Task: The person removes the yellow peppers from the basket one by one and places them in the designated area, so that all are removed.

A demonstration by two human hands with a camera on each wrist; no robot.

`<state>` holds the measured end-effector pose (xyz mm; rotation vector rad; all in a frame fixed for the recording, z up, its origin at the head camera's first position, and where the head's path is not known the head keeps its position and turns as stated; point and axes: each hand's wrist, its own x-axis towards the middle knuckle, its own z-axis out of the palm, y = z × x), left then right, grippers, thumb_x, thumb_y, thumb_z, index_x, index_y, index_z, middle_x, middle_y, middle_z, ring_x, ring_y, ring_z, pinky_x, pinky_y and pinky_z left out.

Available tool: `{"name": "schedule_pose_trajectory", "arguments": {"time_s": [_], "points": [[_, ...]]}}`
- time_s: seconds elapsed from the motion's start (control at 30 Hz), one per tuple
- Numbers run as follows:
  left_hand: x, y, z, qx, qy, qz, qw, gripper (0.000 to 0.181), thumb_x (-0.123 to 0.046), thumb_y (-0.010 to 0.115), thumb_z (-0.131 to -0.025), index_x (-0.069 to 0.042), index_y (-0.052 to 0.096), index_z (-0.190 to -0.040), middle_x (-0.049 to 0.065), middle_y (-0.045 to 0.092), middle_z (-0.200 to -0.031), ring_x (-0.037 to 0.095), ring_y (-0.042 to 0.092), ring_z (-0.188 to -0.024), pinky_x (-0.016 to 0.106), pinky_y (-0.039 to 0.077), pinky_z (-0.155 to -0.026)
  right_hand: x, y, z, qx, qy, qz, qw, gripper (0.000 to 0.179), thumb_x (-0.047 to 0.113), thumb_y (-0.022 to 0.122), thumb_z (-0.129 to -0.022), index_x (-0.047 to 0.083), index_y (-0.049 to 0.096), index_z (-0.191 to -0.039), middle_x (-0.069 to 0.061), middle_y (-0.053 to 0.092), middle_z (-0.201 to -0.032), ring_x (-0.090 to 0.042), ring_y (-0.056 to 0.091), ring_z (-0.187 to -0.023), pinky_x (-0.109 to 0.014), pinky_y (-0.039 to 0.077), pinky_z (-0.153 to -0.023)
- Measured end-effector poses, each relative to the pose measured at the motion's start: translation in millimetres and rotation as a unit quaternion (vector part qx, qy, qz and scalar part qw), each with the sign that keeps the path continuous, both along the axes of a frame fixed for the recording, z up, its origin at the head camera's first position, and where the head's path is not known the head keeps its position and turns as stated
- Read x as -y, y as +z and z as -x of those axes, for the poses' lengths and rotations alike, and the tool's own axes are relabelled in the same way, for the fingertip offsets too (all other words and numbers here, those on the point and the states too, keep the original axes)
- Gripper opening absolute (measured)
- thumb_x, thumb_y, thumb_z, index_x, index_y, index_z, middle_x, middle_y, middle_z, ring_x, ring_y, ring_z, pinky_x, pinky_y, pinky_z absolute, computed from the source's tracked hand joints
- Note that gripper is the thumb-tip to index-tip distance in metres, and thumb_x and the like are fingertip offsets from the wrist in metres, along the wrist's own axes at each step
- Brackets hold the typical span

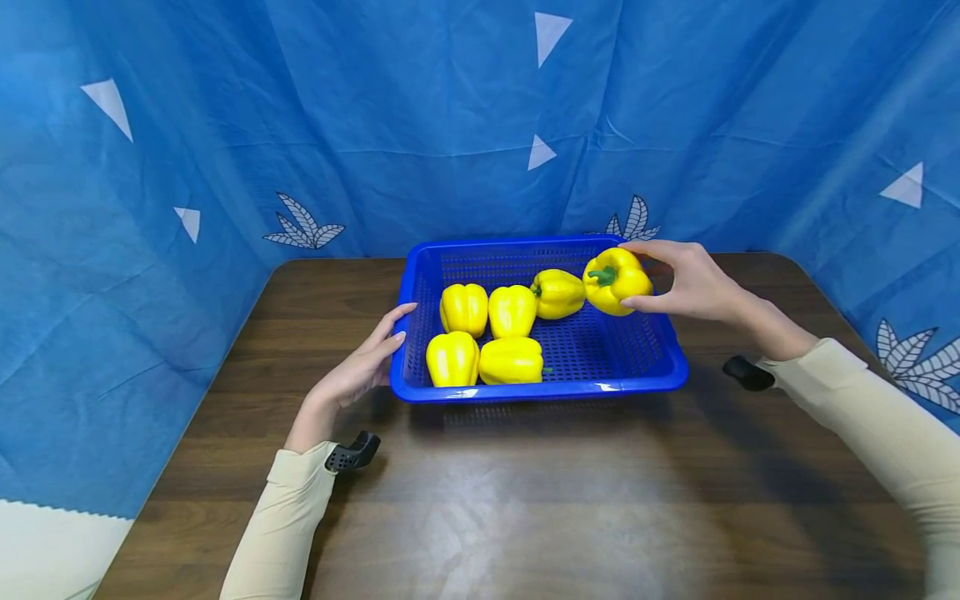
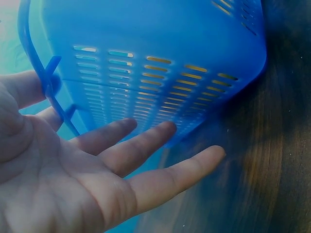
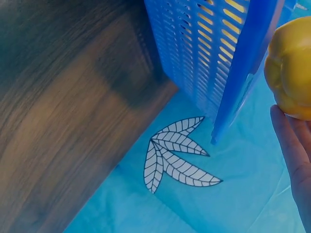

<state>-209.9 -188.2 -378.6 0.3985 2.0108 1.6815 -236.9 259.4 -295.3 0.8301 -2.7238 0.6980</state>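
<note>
A blue plastic basket with slotted walls holds several yellow bell peppers, most of them towards its left side. My right hand grips another yellow bell pepper between thumb and fingers, over the right end of the basket, its green stem turned left. In the right wrist view this pepper shows beside the basket's rim, partly cut off by the frame. At the left end, my left hand holds the basket's rim. The left wrist view shows its thumb hooked over the rim and other fingers stretched along the outer wall.
The basket stands towards the back of a dark wooden table. Behind it hangs a blue curtain with white triangles and leaf prints. A black wrist device sits at the left cuff, another at the right.
</note>
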Motion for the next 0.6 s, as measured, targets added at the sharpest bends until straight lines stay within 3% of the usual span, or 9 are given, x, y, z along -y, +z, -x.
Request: {"name": "schedule_pose_trajectory", "arguments": {"time_s": [0.1,0.17,0.37,0.6], "points": [[-0.2,-0.2,0.0,-0.001,0.0,0.002,1.0,0.052,-0.037,0.03,-0.101,-0.037,0.006,-0.148,0.013,0.007,-0.156,0.051,0.041,-0.126,0.055,0.053,-0.084,-2.3,1.1,-0.4,0.007,-0.012,0.016,0.9998,0.063,0.019,0.08,-0.072,0.008,0.055,-0.129,-0.01,0.062,-0.123,-0.014,0.058,-0.102,-0.011,0.05,-0.086],[-0.1,-0.5,0.1,-0.001,0.0,0.002,1.0,0.052,-0.037,0.03,-0.101,-0.037,0.006,-0.148,0.013,0.007,-0.156,0.052,0.041,-0.125,0.056,0.053,-0.085,-3.9,1.3,-0.6,0.009,-0.02,0.027,0.9994,0.063,0.018,0.08,-0.072,0.008,0.055,-0.129,-0.01,0.062,-0.122,-0.007,0.056,-0.101,-0.011,0.051,-0.085],[-0.2,-1.5,0.4,-0.002,0.0,0.005,1.0,0.052,-0.036,0.03,-0.101,-0.037,0.006,-0.148,0.012,0.005,-0.157,0.052,0.039,-0.127,0.056,0.052,-0.086,-9.9,-0.7,0.6,0.006,-0.031,0.056,0.9979,0.064,0.017,0.079,-0.074,0.006,0.053,-0.13,-0.013,0.063,-0.12,0.015,0.048,-0.094,0.002,0.043,-0.077],[-0.1,-0.7,0.5,-0.007,-0.001,0.005,1.0,0.053,-0.036,0.029,-0.101,-0.036,0.006,-0.148,0.012,0.005,-0.157,0.051,0.039,-0.127,0.057,0.052,-0.087,-16.8,0.1,1.6,0.002,-0.048,0.082,0.9955,0.06,0.018,0.077,-0.076,0.003,0.052,-0.129,-0.014,0.062,-0.119,0.018,0.049,-0.091,0.002,0.044,-0.073]]}}
